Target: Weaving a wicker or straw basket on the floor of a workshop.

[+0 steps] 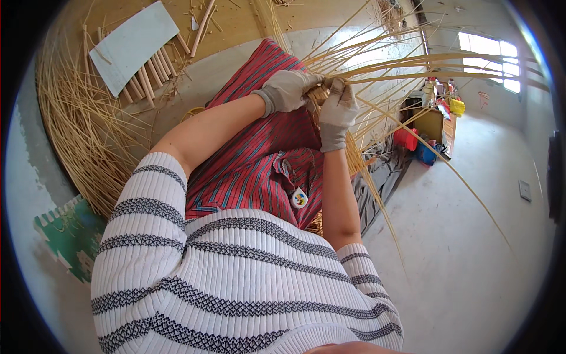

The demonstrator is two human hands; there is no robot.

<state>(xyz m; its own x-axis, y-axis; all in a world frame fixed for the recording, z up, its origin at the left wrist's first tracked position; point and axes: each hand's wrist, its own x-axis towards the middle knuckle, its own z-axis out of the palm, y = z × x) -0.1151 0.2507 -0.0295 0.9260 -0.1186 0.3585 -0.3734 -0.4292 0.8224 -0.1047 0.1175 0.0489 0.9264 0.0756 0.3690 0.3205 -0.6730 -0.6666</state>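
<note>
Both my hands wear pale knitted work gloves and meet over my lap. My left hand point(290, 89) pinches the edge of a partly woven wicker piece point(317, 94). Right beside it, my right hand point(338, 112) has its thumb and fingers closed on long tan wicker strips point(407, 63), which fan out far to the right. More strips hang down past my right forearm. A red striped cloth point(253, 138) covers my lap beneath the work. On it lies a small round white case point(299, 198), perhaps a tape measure. My gloves hide most of the woven part.
At left lies a big heap of loose wicker strips point(79, 130). Beyond it, a pale board point(135, 47) rests over short cut sticks point(154, 74). A torn green mat point(71, 236) is at lower left. Grey cloth point(383, 183), a red bag point(405, 139) and a cabinet point(429, 121) stand right.
</note>
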